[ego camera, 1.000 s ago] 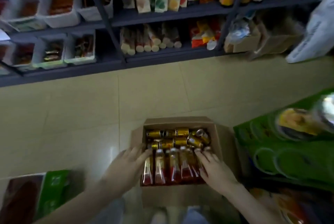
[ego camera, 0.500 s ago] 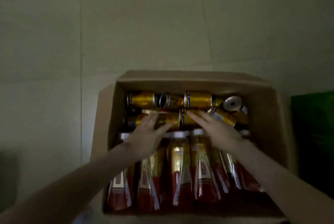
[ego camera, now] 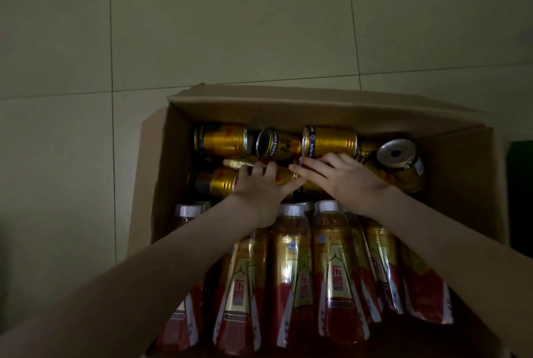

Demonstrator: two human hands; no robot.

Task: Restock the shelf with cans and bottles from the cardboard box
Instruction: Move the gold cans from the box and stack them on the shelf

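Both hands are reached into the box (ego camera: 317,109), which is set open on the tiled floor (ego camera: 230,25) with its flaps turned outward, so that the stock can be got at from above. The left hand (ego camera: 259,193) is curled over a can (ego camera: 216,183) in the nearer row, fingers hooked across it and thumb stretched alongside, apparently so that it can be lifted out. The right hand (ego camera: 346,181) is laid just beside it, over the gold cans (ego camera: 328,141), with fingers spread; whether anything is grasped by it cannot be told. The cans are laid on their sides in two loose rows at the far end, with one at the right tipped end-up. The bottles (ego camera: 334,271), white-capped and red-labelled, are packed side by side in the near half, caps toward the cans. Nothing appears to be lifted clear yet, and the shelf is not in view.
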